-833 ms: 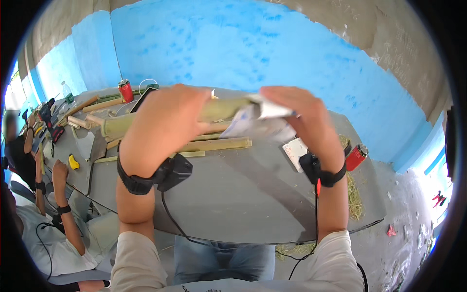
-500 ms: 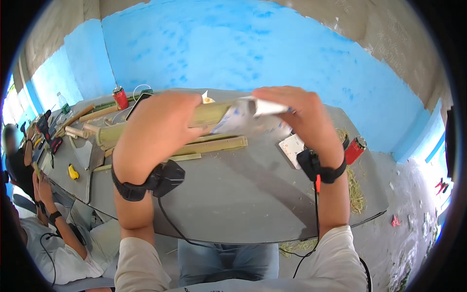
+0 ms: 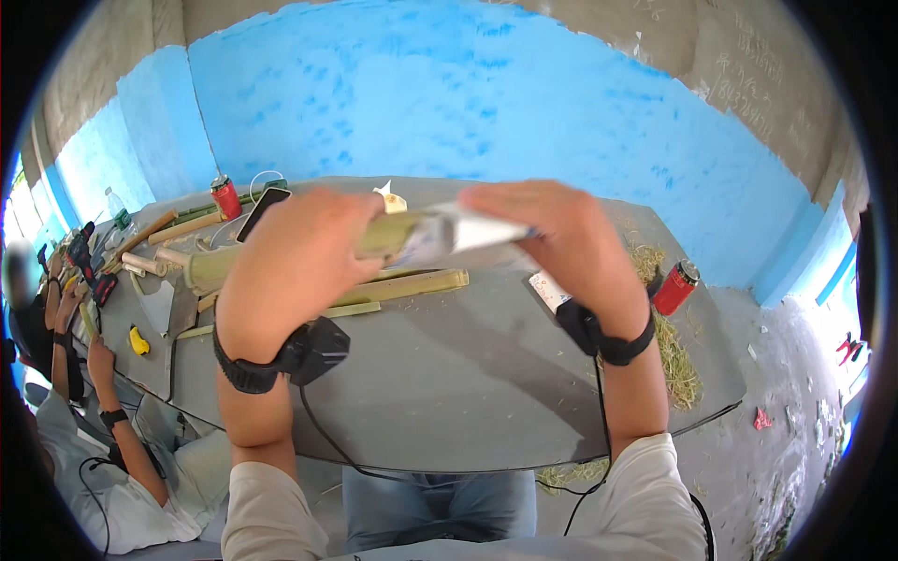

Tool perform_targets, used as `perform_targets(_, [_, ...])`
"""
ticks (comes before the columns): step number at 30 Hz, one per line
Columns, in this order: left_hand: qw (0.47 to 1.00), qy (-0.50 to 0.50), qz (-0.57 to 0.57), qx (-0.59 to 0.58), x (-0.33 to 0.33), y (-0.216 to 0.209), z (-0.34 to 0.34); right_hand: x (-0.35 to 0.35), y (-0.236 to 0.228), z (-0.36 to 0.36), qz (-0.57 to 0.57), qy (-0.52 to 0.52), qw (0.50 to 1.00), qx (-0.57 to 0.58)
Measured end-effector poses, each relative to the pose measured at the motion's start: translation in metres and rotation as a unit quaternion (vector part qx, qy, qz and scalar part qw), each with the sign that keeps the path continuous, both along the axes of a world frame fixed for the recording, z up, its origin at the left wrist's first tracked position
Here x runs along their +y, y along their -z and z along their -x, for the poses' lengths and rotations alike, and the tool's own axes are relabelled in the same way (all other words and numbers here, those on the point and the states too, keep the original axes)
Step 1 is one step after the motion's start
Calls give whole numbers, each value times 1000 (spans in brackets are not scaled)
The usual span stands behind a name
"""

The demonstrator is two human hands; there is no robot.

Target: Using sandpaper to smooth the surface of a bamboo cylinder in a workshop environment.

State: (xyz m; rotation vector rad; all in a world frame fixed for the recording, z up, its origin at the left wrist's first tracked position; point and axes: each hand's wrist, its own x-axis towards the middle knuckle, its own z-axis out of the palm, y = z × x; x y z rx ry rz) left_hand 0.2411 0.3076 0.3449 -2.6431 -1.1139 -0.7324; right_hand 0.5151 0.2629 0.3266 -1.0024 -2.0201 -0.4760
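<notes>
Now raised slightly higher above the middle of the grey table (image 3: 449, 374) than a moment ago, the left hand (image 3: 290, 266) stays clamped around a green bamboo stalk (image 3: 388, 234) while the right hand (image 3: 561, 238) pinches white sandpaper (image 3: 458, 238) wrapped over it.

Sleeves: short, white
Wrists: black straps, each carrying a small black box
Cables: black, trailing down both forearms
</notes>
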Motion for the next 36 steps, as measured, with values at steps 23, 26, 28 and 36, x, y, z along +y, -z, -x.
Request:
perform_targets(23, [1000,21,-4,-6,1,-6,6,0,-10,-6,149,-67,980,115])
perform_targets(26, [998,-38,50,28,0,-17,6,-17,-27,-3,267,40,949,163])
perform_targets(28, [1000,12,7,24,2,-8,1,-3,-3,-5,117,-4,988,104])
perform_targets(36, [1000,-11,10,27,-1,-11,6,-9,-14,-1,210,21,967,146])
